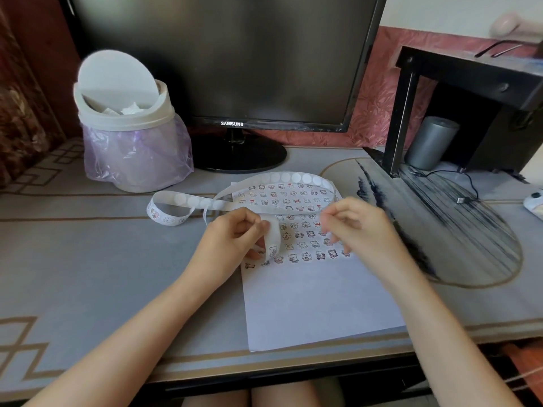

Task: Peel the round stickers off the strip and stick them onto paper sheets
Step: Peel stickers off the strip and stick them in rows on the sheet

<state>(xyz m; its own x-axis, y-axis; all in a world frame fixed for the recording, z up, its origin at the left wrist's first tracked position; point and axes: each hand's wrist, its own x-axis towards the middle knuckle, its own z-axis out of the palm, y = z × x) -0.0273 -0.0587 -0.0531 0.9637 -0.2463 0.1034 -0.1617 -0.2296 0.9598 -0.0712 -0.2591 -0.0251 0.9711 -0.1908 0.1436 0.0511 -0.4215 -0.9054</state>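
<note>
A long white sticker strip (282,179) loops over the desk, with empty round spots on its far arc and cartoon stickers on its left coil (164,214). My left hand (235,233) pinches the strip's near end, which hangs down with one sticker showing. My right hand (357,223) hovers just right of it with curled fingers and the fingertips pinched; whether a sticker is between them I cannot tell. Under both hands lies a white paper sheet (317,301); its upper half is covered with several rows of small cartoon stickers (305,245).
A small white bin (129,124) with a purple liner stands at the back left. A black monitor (232,69) is behind the sheet. A round fan (458,224) lies to the right, under a black shelf (470,83) with a grey cylinder (430,142) and a cable.
</note>
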